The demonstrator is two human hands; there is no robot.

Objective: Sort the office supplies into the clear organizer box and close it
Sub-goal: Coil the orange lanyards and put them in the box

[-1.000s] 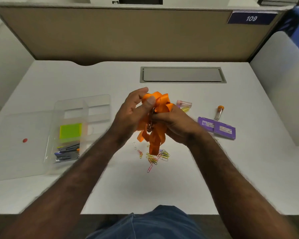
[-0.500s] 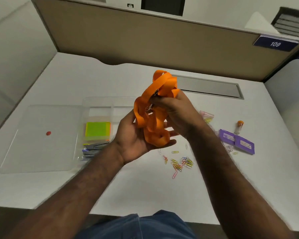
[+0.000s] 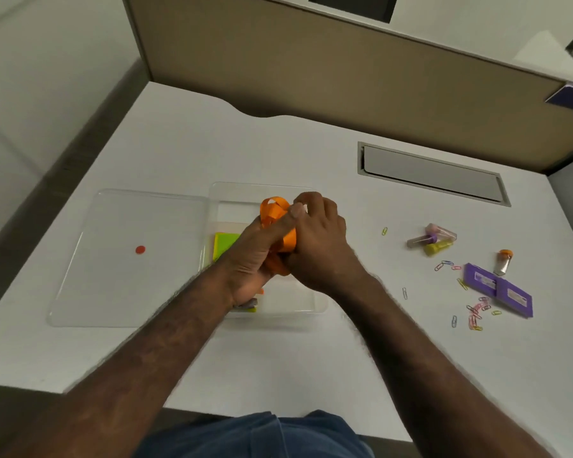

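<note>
In the head view, a bunched orange ribbon (image 3: 275, 226) is clasped between both hands directly above the clear organizer box (image 3: 315, 309), which stands on the white bench (image 3: 278, 358). The left hand (image 3: 255, 259) is closed around the ribbon from the near left side, its thumb laid across the loops; the right hand (image 3: 315, 239) is curled over it from the right. The bundle has no clear long axis, being folded into loops. The space straight below the hands is hidden, so which compartment lies under the ribbon cannot be told; a green notepad (image 3: 224, 244) shows in a left compartment. The lid (image 3: 129, 259) lies open flat to the left. A short lowering is judged to be needed. Paper clips (image 3: 475, 314), purple packets (image 3: 498, 289) and small tubes (image 3: 434, 239) remain well apart on the right, nearer the right hand.
</note>
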